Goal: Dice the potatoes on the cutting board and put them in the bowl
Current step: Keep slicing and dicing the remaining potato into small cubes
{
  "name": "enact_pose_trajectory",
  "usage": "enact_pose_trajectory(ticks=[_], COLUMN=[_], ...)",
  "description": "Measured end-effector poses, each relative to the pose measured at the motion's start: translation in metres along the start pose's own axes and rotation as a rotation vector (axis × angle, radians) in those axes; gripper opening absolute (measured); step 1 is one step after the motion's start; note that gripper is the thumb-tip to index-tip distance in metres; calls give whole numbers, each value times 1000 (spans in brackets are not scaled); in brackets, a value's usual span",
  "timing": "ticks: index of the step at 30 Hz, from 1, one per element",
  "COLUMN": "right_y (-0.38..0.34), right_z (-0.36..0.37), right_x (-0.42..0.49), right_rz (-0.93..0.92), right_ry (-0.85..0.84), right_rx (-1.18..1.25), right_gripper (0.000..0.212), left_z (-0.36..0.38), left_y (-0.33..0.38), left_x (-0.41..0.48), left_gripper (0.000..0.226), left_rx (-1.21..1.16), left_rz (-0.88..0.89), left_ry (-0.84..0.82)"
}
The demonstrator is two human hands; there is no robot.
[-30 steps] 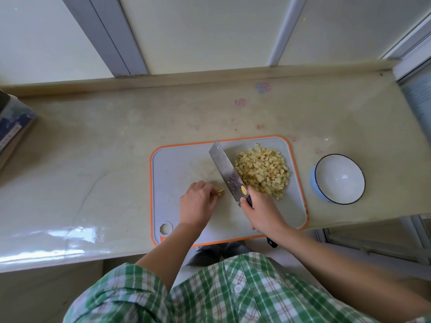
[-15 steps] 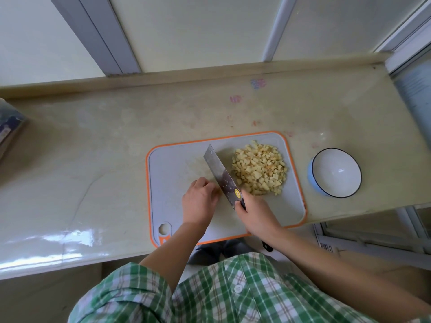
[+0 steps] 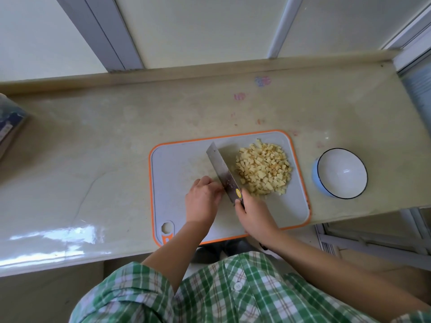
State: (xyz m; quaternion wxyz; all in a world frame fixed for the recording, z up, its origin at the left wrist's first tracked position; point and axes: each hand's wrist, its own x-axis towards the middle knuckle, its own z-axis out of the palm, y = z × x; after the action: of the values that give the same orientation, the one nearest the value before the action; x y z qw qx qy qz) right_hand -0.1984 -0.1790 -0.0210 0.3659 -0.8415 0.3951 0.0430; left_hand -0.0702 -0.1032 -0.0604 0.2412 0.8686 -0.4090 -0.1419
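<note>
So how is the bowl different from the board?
The bowl is round and deep; the board is flat, a rectangle with rounded corners. The bowl is white inside with a dark rim and blue outside; the board is grey with an orange edge. The bowl is empty; the board carries the pile of diced potatoes. Both sit on the counter, side by side and not touching.

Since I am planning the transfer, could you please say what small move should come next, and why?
Probably sweep the steel cleaver rightward into the pile of pale potato cubes: the right hand grips its handle, the left hand curls beside the blade with no uncut potato visible, and the blue-and-white bowl is empty.
</note>
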Motion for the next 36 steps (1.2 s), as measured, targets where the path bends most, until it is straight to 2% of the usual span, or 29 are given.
enact_pose_trajectory(ticks=[4,11,17,32,36], right_y=[-5,-9,-10,-15,-12], right_z=[-9,-9,-5,9,6], right_x=[1,-2,-2,2,8], right_rz=[23,-56,-45,-12,-12], right_ry=[26,-2,-41,-83,-39], right_rx=[69,-30,-83,-107,-97], right_gripper=[35,22,16,6,9], left_z=[-2,-1,0,-4,-5], left_y=[-2,-8,-7,-5,-5], left_x=[-3,-9,-8,-2,-2], left_gripper=[18,15,13,9,9], left_rx=[-6,10,38,69,57], left_rz=[2,-22,-37,-50,-49], left_ry=[22,42,50,-19,-20])
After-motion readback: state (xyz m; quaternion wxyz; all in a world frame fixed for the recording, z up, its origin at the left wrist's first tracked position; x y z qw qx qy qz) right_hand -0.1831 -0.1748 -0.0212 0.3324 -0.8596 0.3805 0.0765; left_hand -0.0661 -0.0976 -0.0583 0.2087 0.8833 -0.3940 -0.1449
